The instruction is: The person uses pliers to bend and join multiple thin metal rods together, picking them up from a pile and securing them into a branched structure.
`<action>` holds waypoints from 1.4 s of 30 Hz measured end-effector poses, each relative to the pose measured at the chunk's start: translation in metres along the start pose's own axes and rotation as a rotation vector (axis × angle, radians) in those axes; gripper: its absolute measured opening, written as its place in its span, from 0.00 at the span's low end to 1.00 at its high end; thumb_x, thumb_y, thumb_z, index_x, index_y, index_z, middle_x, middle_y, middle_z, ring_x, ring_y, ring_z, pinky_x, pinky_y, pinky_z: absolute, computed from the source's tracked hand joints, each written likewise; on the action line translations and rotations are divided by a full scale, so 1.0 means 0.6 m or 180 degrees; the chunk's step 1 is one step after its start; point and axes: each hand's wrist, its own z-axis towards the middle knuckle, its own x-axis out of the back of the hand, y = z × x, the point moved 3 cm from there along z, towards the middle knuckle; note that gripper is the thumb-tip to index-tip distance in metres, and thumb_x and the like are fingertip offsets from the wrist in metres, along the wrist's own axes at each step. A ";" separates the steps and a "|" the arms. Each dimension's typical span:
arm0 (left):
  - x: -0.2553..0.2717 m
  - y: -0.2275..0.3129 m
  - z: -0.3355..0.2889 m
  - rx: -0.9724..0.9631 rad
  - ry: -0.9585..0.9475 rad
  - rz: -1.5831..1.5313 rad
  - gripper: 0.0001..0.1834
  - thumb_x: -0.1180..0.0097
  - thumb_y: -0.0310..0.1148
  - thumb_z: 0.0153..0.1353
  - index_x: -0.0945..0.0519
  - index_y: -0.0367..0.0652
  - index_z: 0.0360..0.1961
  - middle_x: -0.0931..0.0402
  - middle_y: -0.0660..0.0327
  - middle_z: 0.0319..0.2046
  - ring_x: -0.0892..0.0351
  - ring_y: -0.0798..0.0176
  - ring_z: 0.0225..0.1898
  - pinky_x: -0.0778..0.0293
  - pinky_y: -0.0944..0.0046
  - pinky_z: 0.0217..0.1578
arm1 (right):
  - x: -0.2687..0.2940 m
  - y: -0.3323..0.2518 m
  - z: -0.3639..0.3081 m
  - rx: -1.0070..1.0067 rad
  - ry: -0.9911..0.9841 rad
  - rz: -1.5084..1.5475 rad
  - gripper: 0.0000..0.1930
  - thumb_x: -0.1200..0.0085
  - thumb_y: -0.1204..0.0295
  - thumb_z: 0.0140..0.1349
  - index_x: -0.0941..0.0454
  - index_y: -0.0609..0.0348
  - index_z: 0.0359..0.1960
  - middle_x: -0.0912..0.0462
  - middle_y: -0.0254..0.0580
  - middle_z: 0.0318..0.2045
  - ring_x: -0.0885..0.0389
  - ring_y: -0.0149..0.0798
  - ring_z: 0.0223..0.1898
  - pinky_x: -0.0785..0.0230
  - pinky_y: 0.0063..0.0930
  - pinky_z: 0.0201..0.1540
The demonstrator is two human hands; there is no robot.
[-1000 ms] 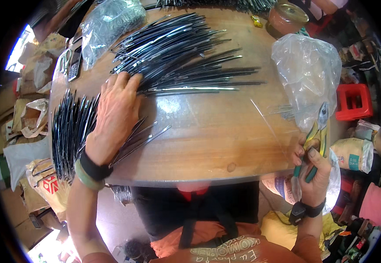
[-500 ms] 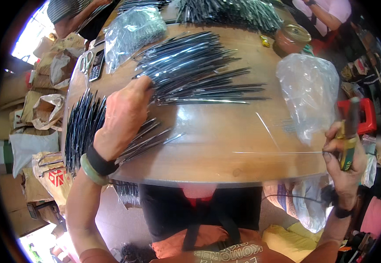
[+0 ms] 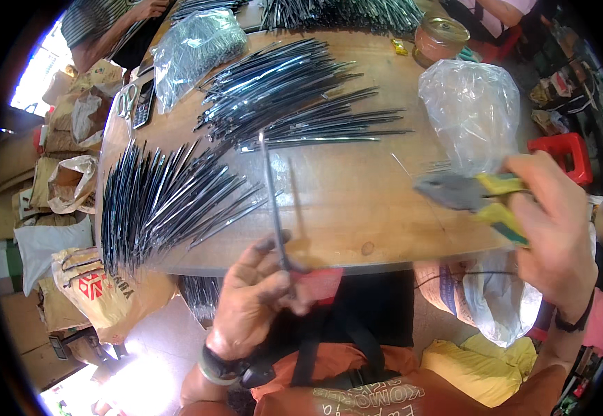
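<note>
My left hand (image 3: 253, 305) is closed around the lower end of one thin dark strip (image 3: 272, 197), which stands nearly upright above the table's near edge. My right hand (image 3: 554, 222) grips pliers with yellow-and-green handles (image 3: 502, 187), their grey jaws pointing left over the table. Dark glossy strips lie in two piles: a far pile (image 3: 266, 90) in the middle, and a near-left pile (image 3: 156, 201) fanned out by the table's edge. A thin wire (image 3: 403, 166) rests on the wood left of the clear plastic bag (image 3: 471, 111).
A filled clear bag (image 3: 197, 52), scissors (image 3: 127, 102) and a keypad phone (image 3: 144, 104) lie at the far left. Farther back are more strips (image 3: 343, 14) and a round lidded jar (image 3: 440, 40). Two other people sit across the table. Sacks stand on the floor at left.
My left hand has left the far pile and come down to the near edge with one strip. The pliers, earlier upright, have swung leftward; the wire held in my right hand no longer shows.
</note>
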 end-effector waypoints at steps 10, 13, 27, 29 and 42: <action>0.003 -0.048 -0.001 0.0553 -0.0635 -0.0547 0.14 0.42 0.18 0.57 0.23 0.32 0.46 0.20 0.49 0.35 0.17 0.55 0.30 0.20 0.65 0.28 | -0.067 0.003 -0.116 -0.1579 0.0688 0.2361 0.07 0.40 0.78 0.53 0.24 0.67 0.32 0.24 0.49 0.42 0.25 0.40 0.41 0.32 0.32 0.47; 0.012 -0.053 -0.009 0.0370 -0.0395 -0.0019 0.08 0.39 0.20 0.58 0.19 0.34 0.39 0.19 0.55 0.27 0.23 0.67 0.22 0.33 0.72 0.18 | -0.130 -0.026 -0.142 -0.1991 0.0974 0.2554 0.07 0.40 0.75 0.54 0.22 0.65 0.31 0.23 0.48 0.40 0.24 0.39 0.43 0.32 0.33 0.46; 0.008 -0.075 0.000 0.1008 -0.0689 0.1962 0.07 0.40 0.20 0.58 0.18 0.31 0.38 0.19 0.61 0.26 0.23 0.72 0.26 0.26 0.73 0.30 | -0.168 -0.085 -0.071 -0.0571 -0.0179 0.1401 0.11 0.39 0.77 0.44 0.21 0.60 0.33 0.24 0.45 0.42 0.22 0.47 0.42 0.36 0.42 0.51; 0.012 -0.078 -0.002 0.1246 -0.0770 0.2093 0.07 0.40 0.20 0.58 0.18 0.31 0.38 0.19 0.61 0.26 0.21 0.72 0.27 0.24 0.72 0.32 | -0.183 -0.099 -0.064 -0.0459 -0.0186 0.1578 0.12 0.38 0.77 0.43 0.20 0.61 0.32 0.23 0.43 0.41 0.23 0.43 0.44 0.42 0.47 0.55; 0.016 -0.023 0.026 0.0496 -0.1621 0.1957 0.25 0.51 0.11 0.57 0.27 0.32 0.57 0.22 0.57 0.45 0.22 0.63 0.45 0.26 0.66 0.49 | -0.188 -0.119 -0.056 -0.0422 -0.0089 0.1777 0.09 0.39 0.74 0.44 0.19 0.60 0.30 0.23 0.43 0.39 0.22 0.40 0.35 0.44 0.43 0.48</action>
